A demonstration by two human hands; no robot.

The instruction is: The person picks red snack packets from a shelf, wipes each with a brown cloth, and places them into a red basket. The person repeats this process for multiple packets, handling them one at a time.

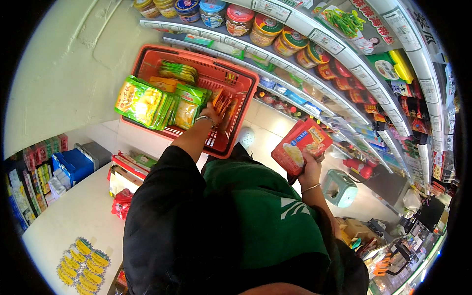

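Note:
A red plastic shopping basket (pixel 245 75) holds green-and-yellow food pouches (pixel 142 101), some stacked across its left rim, and thin orange-red packets (pixel 221 101) at its right side. My left hand (pixel 211 113) reaches into the basket, between a green pouch and the orange-red packets; its fingertips are partly hidden, so whether it grips one cannot be told. My right hand (pixel 311 166) is closed on the lower edge of several flat red food packets (pixel 300 147), held fanned together to the right of the basket, above the floor.
Curved-looking store shelves (pixel 273 18) with jars and packets run across the top and right. A pale wall (pixel 92 73) stands at left. A light green stool (pixel 339 188) and a red fire extinguisher (pixel 359 168) are at right. A blue bin (pixel 73 166) and an open carton (pixel 125 177) lie lower left.

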